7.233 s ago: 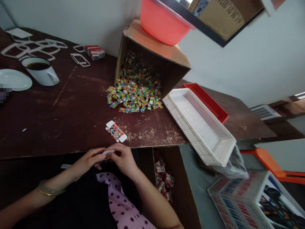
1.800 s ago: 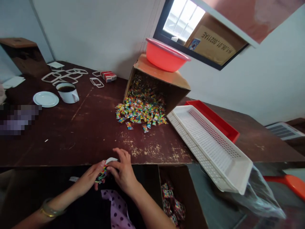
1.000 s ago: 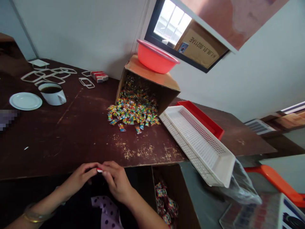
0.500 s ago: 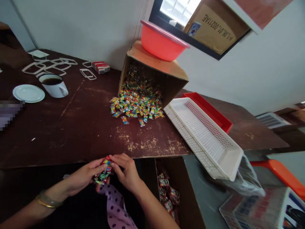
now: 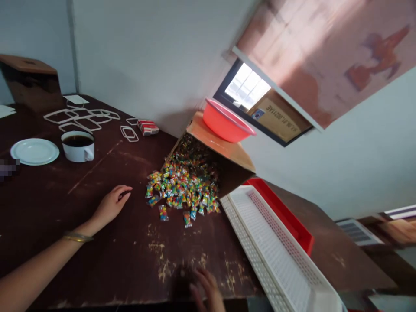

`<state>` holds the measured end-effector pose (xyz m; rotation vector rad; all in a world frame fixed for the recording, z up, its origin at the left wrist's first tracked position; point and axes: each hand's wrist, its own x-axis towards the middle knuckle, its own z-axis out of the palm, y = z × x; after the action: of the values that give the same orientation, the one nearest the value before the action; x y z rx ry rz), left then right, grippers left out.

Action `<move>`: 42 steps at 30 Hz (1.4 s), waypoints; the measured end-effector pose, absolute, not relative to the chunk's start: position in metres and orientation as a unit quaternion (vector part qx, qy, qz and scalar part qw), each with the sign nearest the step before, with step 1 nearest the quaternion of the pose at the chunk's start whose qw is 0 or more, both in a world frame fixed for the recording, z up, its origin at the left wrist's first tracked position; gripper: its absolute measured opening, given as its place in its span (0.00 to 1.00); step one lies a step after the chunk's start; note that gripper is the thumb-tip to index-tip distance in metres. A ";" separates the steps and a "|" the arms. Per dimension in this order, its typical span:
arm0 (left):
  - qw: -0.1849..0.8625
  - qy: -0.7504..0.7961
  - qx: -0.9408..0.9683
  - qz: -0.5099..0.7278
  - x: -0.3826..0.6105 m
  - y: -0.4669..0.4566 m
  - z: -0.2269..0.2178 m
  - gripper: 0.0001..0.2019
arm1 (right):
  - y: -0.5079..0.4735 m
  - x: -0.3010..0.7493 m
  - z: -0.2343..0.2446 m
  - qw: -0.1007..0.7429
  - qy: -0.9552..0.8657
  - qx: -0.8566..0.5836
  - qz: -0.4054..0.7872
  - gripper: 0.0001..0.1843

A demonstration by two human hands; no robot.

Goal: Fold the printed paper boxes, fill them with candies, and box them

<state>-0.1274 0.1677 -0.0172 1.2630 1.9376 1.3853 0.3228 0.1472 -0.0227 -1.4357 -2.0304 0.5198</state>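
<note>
My left hand [image 5: 113,203] is over the dark brown table, left of the heap of small wrapped candies [image 5: 182,186]. Its fingers are gently curved with a gap to the thumb, and nothing shows in them. Near the table's front edge, my right hand [image 5: 208,291] is blurred, its fingers stretched out and apart, holding nothing that I can see. The candies, in clear wrappers with bright colours, spill from a cardboard box [image 5: 224,149] lying on its side. A few loose candies [image 5: 187,219] lie in front of the heap.
A pink basin [image 5: 227,123] rests on the box. At right, a white perforated tray [image 5: 276,247] overlaps a red tray [image 5: 292,221]. On the left are a mug of dark liquid [image 5: 78,149], a white plate [image 5: 35,151], several rubber bands [image 5: 82,119] and a red-and-white pack [image 5: 148,127].
Both hands have parted and let go of the colourful candy packet, which is out of view now. My left hand has moved forward over the table; the view has tilted up.
</note>
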 end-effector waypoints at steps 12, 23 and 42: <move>0.128 0.717 0.463 0.504 -0.142 0.225 -0.056 0.12 | 0.353 0.035 -0.005 0.166 -0.934 -0.288 0.133 0.21; 0.154 0.719 0.462 0.497 -0.136 0.234 -0.057 0.10 | 0.406 -0.053 0.000 0.146 -0.908 -0.379 0.100 0.25; 0.178 0.709 0.466 0.498 -0.140 0.234 -0.055 0.10 | 0.374 0.062 -0.012 0.164 -0.917 -0.356 0.078 0.12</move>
<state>-0.1398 0.2337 -0.0545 1.3178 2.0063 1.4102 0.0617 0.3738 -0.0115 -1.0153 -2.6122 0.2229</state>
